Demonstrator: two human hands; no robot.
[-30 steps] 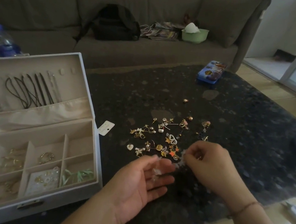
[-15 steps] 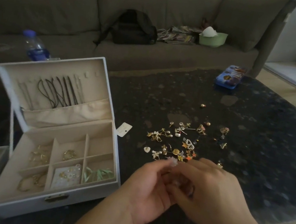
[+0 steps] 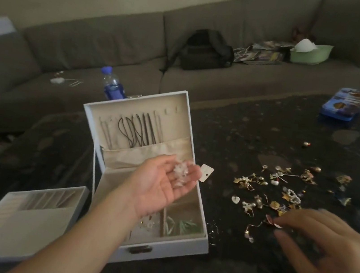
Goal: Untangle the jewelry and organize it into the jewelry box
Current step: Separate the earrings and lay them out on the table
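Observation:
The white jewelry box (image 3: 163, 249) stands open on the dark table, with cords hanging in its lid and small pieces in its compartments. My left hand (image 3: 161, 185) hovers palm up over the box, and a small pale, sparkly piece (image 3: 181, 174) lies on its straight fingers. My right hand (image 3: 329, 257), blurred, is spread low over the table at the near edge of the jewelry pile (image 3: 278, 194), fingers loose and holding nothing. The pile is gold and pearl earrings and charms scattered right of the box.
A removed tray insert (image 3: 20, 217) lies left of the box. A water bottle (image 3: 112, 85) stands behind the lid. A blue tin (image 3: 343, 105) sits at the table's far right. A small tag (image 3: 206, 173) lies beside the box. The sofa behind holds a black bag (image 3: 205, 50).
My hands have parted. The left hand carried the pale piece leftward over the box, palm up. The right hand dropped back toward the pile. The view swung left.

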